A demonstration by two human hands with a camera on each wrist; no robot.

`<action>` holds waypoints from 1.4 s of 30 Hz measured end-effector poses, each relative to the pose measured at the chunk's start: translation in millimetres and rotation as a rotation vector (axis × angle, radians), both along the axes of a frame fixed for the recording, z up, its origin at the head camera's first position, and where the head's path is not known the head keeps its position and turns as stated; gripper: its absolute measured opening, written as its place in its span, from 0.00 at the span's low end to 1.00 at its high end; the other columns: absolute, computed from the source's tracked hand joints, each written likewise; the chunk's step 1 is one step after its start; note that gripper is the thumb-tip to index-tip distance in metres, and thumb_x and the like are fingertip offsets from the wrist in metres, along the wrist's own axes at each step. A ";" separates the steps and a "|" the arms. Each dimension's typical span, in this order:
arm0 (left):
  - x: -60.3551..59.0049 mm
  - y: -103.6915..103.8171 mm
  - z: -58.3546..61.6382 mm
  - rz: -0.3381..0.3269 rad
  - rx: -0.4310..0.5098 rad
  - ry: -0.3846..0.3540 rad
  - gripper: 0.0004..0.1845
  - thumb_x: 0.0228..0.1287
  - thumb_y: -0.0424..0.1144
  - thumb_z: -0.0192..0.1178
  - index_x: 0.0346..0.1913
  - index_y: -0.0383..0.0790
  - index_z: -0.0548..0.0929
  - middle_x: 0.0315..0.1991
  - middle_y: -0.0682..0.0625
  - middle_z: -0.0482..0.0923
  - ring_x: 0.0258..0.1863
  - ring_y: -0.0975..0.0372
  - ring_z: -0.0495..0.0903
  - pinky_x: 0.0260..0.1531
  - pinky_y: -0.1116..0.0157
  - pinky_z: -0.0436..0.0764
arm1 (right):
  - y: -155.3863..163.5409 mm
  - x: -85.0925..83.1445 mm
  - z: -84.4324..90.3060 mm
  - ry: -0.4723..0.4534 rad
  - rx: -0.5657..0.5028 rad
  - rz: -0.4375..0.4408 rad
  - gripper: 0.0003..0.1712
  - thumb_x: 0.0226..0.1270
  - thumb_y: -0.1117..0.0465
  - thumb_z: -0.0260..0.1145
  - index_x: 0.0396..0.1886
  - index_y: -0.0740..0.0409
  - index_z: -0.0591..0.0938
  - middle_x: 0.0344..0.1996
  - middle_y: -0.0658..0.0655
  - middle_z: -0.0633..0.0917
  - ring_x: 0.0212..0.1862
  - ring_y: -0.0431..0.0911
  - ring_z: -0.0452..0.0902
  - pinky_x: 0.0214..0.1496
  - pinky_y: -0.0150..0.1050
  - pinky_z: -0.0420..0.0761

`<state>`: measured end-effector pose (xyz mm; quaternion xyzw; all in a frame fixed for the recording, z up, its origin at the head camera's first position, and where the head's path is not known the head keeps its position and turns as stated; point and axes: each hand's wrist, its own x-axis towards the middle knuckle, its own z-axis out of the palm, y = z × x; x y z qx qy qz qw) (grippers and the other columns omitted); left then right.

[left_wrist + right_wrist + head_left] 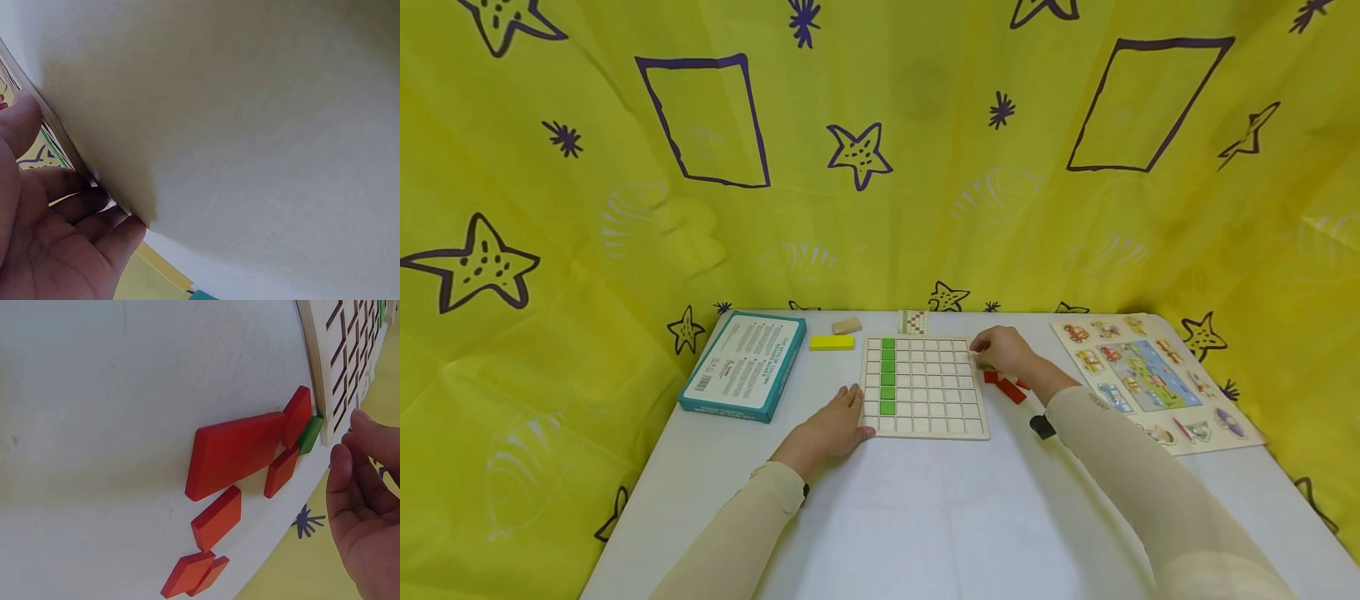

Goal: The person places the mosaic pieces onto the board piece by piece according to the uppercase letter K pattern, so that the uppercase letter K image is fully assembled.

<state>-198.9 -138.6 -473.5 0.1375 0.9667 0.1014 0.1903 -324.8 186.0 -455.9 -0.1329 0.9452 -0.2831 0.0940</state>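
A pale wooden grid board [928, 412] lies flat on the table, with a column of green square tiles [888, 367] near its left side. My left hand [827, 429] rests at the board's left edge, thumb against the front corner. In the left wrist view the fingers [119, 234] extend down to the table along that edge. At the far right corner is my right hand [1003, 350], its fingers bent; whether something sits between the fingertips cannot be made out. Red wooden pieces [234, 453] and one green piece [310, 434] lie just below it.
A teal-edged box [741, 367] is on the left. Beyond the board lie a yellow block [832, 342], a plain wooden block [847, 326] and a small pattern card [913, 322]. A picture puzzle board [1210, 392] is at right. Yellow curtain [917, 225] surrounds the table.
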 end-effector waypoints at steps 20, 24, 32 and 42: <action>0.7 1.6 2.1 0.006 0.003 -0.005 0.44 0.74 0.57 0.55 0.79 0.32 0.52 0.81 0.42 0.46 0.80 0.50 0.44 0.75 0.55 0.55 | 6.0 -1.0 -5.7 -0.131 0.044 -0.096 0.19 0.66 0.68 0.71 0.56 0.69 0.83 0.50 0.66 0.84 0.45 0.53 0.76 0.38 0.36 0.83; 0.7 1.3 1.7 0.000 0.007 -0.001 0.44 0.74 0.56 0.54 0.79 0.31 0.52 0.81 0.41 0.46 0.79 0.50 0.44 0.75 0.55 0.55 | 3.9 -1.0 -6.3 -0.131 0.042 -0.107 0.20 0.65 0.69 0.70 0.57 0.69 0.82 0.52 0.67 0.82 0.44 0.53 0.76 0.32 0.34 0.83; 0.1 0.7 1.0 0.000 0.004 -0.002 0.44 0.74 0.57 0.54 0.79 0.31 0.52 0.81 0.41 0.46 0.79 0.50 0.44 0.75 0.55 0.54 | 4.4 -1.9 -8.9 -0.115 -0.003 -0.128 0.18 0.64 0.72 0.70 0.54 0.69 0.83 0.52 0.68 0.82 0.43 0.54 0.76 0.31 0.35 0.82; -0.9 -0.9 -2.0 0.022 0.006 -0.014 0.45 0.73 0.58 0.55 0.79 0.33 0.51 0.81 0.43 0.46 0.80 0.51 0.43 0.75 0.55 0.54 | 3.9 -3.5 -7.1 -0.025 -0.063 -0.094 0.16 0.63 0.74 0.66 0.51 0.68 0.84 0.45 0.65 0.84 0.46 0.55 0.75 0.50 0.45 0.81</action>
